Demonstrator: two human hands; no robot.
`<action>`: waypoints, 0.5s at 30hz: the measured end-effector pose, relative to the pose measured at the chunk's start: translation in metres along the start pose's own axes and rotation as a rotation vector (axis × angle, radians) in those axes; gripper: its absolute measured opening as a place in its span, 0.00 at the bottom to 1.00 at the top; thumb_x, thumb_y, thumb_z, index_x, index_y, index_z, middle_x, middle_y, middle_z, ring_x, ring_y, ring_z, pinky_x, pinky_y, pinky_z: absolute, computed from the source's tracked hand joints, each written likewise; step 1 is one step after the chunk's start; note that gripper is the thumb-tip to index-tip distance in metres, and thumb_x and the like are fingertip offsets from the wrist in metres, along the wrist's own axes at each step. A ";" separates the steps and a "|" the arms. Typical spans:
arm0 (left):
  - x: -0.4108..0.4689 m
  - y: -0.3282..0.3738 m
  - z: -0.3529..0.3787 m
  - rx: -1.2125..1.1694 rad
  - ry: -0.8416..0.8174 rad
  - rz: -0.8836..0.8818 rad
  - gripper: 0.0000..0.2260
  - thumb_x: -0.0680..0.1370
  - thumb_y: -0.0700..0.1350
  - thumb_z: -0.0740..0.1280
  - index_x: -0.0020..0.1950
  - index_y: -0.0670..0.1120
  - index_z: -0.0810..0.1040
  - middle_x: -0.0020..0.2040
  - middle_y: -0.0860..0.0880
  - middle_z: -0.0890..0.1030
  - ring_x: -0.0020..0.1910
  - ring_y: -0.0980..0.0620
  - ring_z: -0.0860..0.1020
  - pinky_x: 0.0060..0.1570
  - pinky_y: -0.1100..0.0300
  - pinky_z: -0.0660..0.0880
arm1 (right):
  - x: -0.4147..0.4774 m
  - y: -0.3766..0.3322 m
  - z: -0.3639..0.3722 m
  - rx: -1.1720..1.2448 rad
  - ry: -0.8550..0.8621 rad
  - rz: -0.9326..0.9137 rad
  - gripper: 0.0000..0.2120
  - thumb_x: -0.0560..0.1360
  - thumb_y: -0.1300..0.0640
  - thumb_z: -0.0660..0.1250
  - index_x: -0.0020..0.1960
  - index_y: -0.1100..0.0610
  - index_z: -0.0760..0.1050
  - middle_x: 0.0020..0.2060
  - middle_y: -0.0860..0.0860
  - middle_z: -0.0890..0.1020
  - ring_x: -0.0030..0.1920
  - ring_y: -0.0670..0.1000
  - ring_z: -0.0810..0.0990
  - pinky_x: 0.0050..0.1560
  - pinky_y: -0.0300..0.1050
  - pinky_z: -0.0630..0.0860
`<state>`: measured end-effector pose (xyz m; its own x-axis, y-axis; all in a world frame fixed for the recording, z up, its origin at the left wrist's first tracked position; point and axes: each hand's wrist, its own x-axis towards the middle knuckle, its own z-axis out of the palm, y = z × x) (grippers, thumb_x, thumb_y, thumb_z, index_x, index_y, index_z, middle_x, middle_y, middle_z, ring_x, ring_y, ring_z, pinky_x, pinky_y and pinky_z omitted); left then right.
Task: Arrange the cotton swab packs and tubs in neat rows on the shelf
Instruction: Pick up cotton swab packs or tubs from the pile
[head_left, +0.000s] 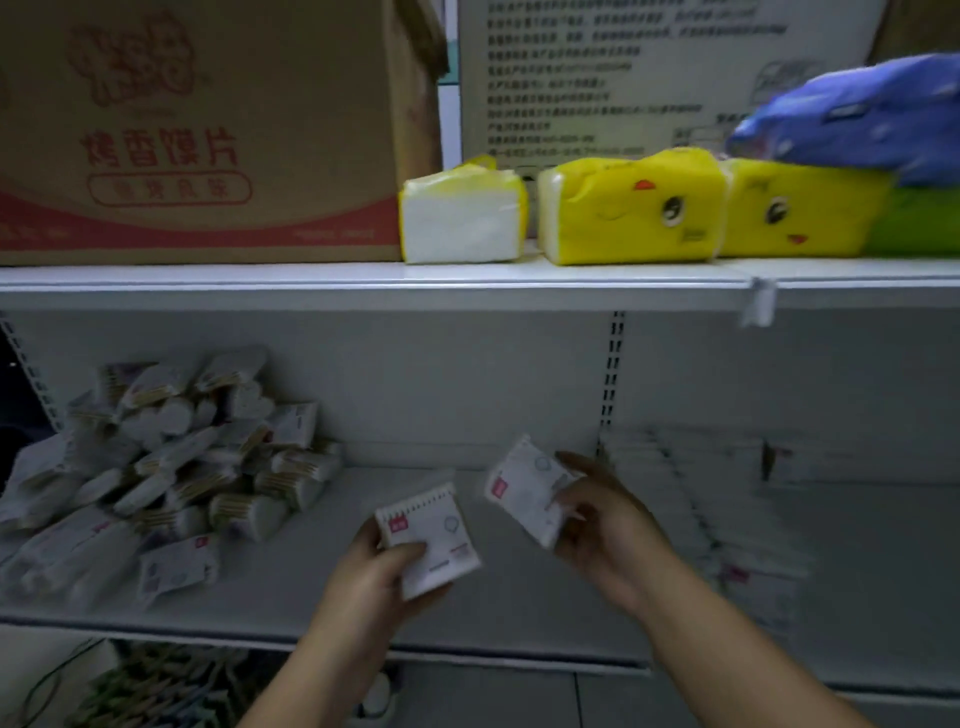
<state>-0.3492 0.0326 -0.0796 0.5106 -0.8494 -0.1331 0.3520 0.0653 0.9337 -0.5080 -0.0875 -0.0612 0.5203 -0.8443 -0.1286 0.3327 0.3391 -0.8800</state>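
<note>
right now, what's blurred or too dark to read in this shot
Head view: lower shelf is dim, upper shelf brighter; motion blur smears the right hand, its right pack and the row of packs beyond; the left hand and left pack are sharper; the pile is soft.

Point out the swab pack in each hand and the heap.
Lower white swab pack (441, 525) in left hand (371, 574): head view, front.
Upper white swab pack (519, 488) in right hand (602, 525): head view, front.
Heap of white swab packs (197, 467): head view, middle.

Your left hand (363, 571) and right hand (608, 530) are bare; left forearm (311, 670) and right forearm (737, 660) are likewise uncovered, all the way to the view's bottom edge.
</note>
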 end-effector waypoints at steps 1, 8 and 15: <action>-0.008 -0.004 0.017 0.000 -0.009 0.015 0.13 0.77 0.30 0.57 0.51 0.45 0.75 0.45 0.44 0.84 0.46 0.44 0.81 0.47 0.50 0.77 | -0.013 -0.007 -0.014 0.013 -0.030 -0.005 0.17 0.70 0.73 0.55 0.52 0.59 0.76 0.41 0.57 0.83 0.41 0.57 0.79 0.39 0.45 0.74; -0.042 -0.034 0.113 -0.010 -0.141 0.068 0.12 0.76 0.32 0.62 0.55 0.44 0.75 0.47 0.44 0.84 0.41 0.49 0.84 0.37 0.55 0.82 | -0.073 -0.044 -0.105 0.050 0.033 -0.055 0.12 0.71 0.73 0.59 0.40 0.60 0.76 0.33 0.57 0.80 0.31 0.53 0.77 0.32 0.43 0.73; -0.034 -0.049 0.201 0.299 -0.237 0.114 0.21 0.59 0.39 0.72 0.52 0.42 0.77 0.47 0.37 0.82 0.47 0.37 0.81 0.49 0.42 0.77 | -0.096 -0.074 -0.185 0.008 0.067 -0.041 0.17 0.71 0.74 0.58 0.56 0.61 0.74 0.43 0.60 0.82 0.40 0.57 0.80 0.31 0.44 0.78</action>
<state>-0.5411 -0.0472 -0.0537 0.3257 -0.9452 0.0244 0.0414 0.0401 0.9983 -0.7282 -0.1082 -0.0685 0.4521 -0.8834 -0.1235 0.3593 0.3070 -0.8813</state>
